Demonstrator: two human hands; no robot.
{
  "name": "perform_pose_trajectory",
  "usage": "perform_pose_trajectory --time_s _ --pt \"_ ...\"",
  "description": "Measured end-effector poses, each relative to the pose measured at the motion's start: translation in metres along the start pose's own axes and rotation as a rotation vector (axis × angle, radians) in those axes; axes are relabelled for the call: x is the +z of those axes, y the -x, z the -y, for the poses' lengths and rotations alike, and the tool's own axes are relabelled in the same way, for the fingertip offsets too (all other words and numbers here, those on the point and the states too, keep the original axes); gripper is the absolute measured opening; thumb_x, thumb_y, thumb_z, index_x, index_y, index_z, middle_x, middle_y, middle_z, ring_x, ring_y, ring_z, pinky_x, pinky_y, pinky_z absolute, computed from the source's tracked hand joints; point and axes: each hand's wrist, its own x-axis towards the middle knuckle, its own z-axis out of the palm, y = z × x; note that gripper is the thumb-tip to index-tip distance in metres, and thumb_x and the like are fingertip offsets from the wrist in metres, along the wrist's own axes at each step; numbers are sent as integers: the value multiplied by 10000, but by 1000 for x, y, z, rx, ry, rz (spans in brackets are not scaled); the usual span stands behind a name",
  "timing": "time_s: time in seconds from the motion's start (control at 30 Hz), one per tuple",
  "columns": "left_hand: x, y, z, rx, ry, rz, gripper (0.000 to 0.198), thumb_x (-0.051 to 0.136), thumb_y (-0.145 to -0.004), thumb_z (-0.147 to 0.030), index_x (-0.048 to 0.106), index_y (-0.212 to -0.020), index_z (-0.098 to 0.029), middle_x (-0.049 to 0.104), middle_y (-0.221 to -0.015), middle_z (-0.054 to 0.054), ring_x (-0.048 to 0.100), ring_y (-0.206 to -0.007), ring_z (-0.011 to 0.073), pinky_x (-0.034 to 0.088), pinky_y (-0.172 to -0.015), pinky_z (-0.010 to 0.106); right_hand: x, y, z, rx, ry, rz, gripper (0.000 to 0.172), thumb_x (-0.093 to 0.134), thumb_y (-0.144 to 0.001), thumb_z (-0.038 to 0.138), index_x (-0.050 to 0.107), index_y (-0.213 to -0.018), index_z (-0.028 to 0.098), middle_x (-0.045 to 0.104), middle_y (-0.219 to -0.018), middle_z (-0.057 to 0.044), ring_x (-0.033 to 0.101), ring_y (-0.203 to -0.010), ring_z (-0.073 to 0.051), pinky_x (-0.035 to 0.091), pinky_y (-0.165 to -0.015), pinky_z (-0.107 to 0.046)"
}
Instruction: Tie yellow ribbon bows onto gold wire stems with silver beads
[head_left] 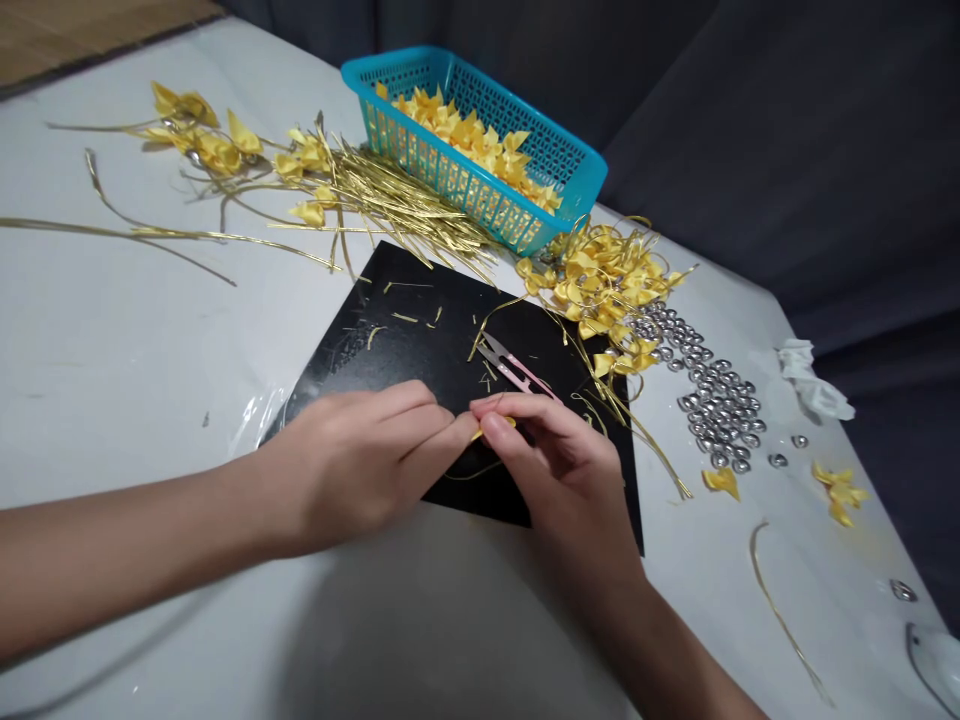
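Note:
My left hand (360, 460) and my right hand (559, 465) meet fingertip to fingertip over a black mat (420, 330) on the white table (112, 350). Between the pinched fingers sits a small yellow ribbon piece (487, 430), with a thin gold strand (472, 472) curling below it. Both hands are closed in a pinch on this piece. Small pink-handled thread snips (514, 365) lie on the mat just beyond my right fingers, untouched.
A turquoise basket (562, 165) of yellow ribbon bows stands at the back. Gold strands (390, 200) and bows lie to its left, more bows (600, 285) to its right. Several silver beads (712, 395) cover the table at right, beside crumpled white tissue (814, 385).

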Motion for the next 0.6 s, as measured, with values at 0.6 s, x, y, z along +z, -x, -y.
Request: perform_pose_trajectory --time_s 0.6 --pt "7 0 -13 -53 250 0 398 292 -961 -171 513 -630 -179 454 -569 -22 451 -469 101 357 -458 240 -5 3 -6 -659 464 103 206 459 -848 28 579 -887 190 627 -773 -20 574 -766 -146 497 -810 -346"
